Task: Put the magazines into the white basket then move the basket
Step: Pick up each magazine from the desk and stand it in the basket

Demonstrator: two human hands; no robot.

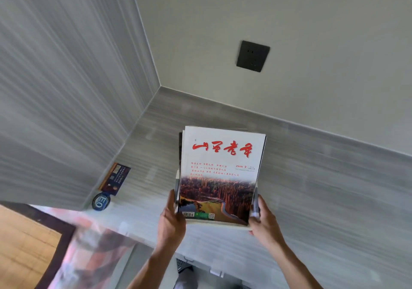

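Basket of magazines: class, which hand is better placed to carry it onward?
Neither alone: the left hand and right hand grip opposite sides of the basket under the magazines, so both together.

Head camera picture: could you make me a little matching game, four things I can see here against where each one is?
Things:
1. magazines
2. black wall socket
3. round blue badge
4. dark card

Places:
A. on the pale wall, above the grey surface
B. held between the left hand and right hand
C. leaning at the left wall panel
D. near the left corner, just in front of the dark card

Pairs: 1-B, 2-A, 3-D, 4-C
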